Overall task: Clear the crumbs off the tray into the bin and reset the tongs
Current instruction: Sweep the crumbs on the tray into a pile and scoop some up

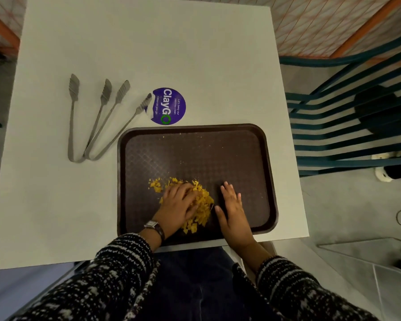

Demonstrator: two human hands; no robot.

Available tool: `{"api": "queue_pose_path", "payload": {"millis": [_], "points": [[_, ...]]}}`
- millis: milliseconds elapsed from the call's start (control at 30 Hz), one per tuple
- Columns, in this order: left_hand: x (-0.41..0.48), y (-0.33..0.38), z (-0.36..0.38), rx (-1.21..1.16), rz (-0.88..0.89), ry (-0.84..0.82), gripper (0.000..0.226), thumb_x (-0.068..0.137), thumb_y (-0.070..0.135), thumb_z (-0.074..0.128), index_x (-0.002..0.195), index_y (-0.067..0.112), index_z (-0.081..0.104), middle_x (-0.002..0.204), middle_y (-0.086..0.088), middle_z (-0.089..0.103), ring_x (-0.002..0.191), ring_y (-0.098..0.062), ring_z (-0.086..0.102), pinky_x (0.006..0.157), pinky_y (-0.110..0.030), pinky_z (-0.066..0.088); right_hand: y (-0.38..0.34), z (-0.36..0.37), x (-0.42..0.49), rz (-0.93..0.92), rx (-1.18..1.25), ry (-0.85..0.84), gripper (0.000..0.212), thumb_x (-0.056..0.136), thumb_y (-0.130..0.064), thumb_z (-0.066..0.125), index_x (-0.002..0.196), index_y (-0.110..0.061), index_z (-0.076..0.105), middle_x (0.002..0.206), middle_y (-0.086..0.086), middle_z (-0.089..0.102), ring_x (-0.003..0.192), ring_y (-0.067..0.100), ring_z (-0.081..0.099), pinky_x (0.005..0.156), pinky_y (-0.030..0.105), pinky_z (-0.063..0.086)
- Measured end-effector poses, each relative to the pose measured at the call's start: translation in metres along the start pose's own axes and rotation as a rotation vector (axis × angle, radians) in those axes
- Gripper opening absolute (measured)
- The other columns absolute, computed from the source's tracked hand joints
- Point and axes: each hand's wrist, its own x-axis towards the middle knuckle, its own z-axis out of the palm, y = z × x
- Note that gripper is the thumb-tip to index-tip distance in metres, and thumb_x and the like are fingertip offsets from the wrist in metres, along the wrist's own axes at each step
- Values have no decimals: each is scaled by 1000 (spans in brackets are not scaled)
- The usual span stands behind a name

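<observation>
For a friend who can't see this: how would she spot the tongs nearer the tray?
On the white table, left of the dark brown plastic tray, lie two steel tongs. The nearer pair has one tip overlapping the round purple sticker; the other pair doesn't.
</observation>
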Motion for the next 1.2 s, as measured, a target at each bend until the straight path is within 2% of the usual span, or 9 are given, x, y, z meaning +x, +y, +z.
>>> {"api": "queue_pose_path", "payload": {"millis": [267,400,500,567,667,767,900,1100,1200], "points": [[9,6,-6,-306,-239,92,23,89,31,43,104,20,56,108,-5,55,102,-13,40,92,-26,31,-15,25,2,-95,21,-62,83,86,-60,42,148,-12,16,158,4,9,147,11,-1,118,26,-10],[17,10,-34,-700,-571,250,19,90,34,44,101,21,53,102,3,54,98,-11,49,87,-22,37,-20,40,10,-127,-131,-99,98,77,-60,54,149,-12,9,157,2,-5,146,15,-11,118,40,-10],[24,9,-57,-1146,-921,327,11,93,26,50,102,22,55,101,0,61,97,-17,59,84,-31,49,-27,47,20,-135,-169,-107,103,75,-64,54,149,-15,3,156,0,-11,144,12,-19,116,39,-16],[23,2,-68,-1432,-1056,328,13,93,24,49,101,20,58,96,0,65,89,-15,62,75,-28,51,-31,52,27,-140,-202,-106,104,74,-65,56,149,-17,2,156,2,-12,144,14,-19,116,41,-16],[15,-12,-77,-1830,-1097,260,20,95,24,43,92,16,62,80,2,70,77,-11,64,64,-24,54,-34,60,39,-185,-268,-88,99,76,-66,55,149,-25,3,158,6,-5,146,19,-13,116,47,-11],[7,-20,-80,-1995,-1089,197,31,95,23,38,82,14,64,72,0,70,71,-13,64,61,-23,54,-37,67,49,-272,-323,-64,84,79,-65,50,147,-32,14,159,8,10,146,24,-3,117,50,-6],[2,-22,-79,-2066,-1081,159,30,93,20,36,86,12,64,78,-4,71,78,-17,62,78,-30,46,-36,77,59,-428,-277,12,50,87,-43,52,133,-23,47,146,9,43,139,29,22,115,49,16],[3,-24,-75,-2091,-1069,190,31,92,18,31,84,11,60,76,-6,71,75,-19,61,73,-31,47,-36,80,64,-372,-115,44,36,88,-15,49,122,-8,59,129,12,58,127,31,43,107,46,38],[7,-25,-73,-2074,-1090,210,38,94,21,31,81,10,64,80,-8,71,79,-21,61,72,-31,52,-39,79,65,-316,-38,125,30,87,-10,51,114,-2,63,117,15,62,118,25,44,105,36,37]]}}
